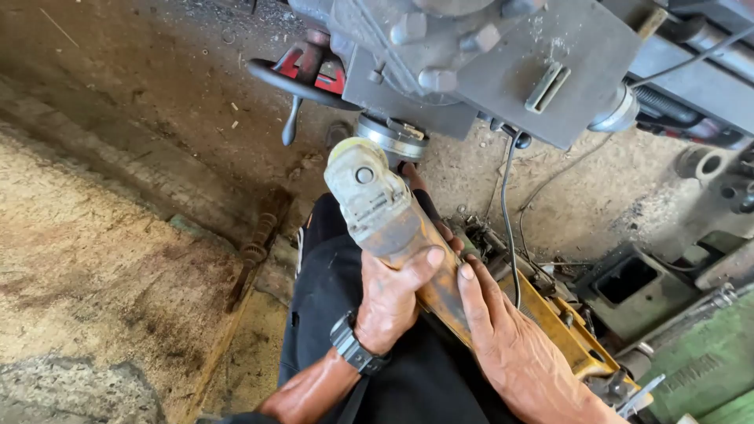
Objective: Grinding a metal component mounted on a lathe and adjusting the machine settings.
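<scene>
A worn yellow angle grinder (375, 206) with a grey gear head points up and away from me, its head just under the grey machine body (487, 55). My left hand (393, 294) wraps around the grinder's body from the left, a black wristwatch (355, 352) on that wrist. My right hand (506, 345) grips the rear of the same body from the right, index finger stretched along it. The grinder's disc is hidden behind its head.
A black lever handle (292, 118) and red part hang from the machine at upper left. A black cable (509, 212) drops beside the grinder. A yellow metal piece (567, 334) and green machine base (699, 369) lie right. My black trousers (330, 283) are below; dirty concrete floor left.
</scene>
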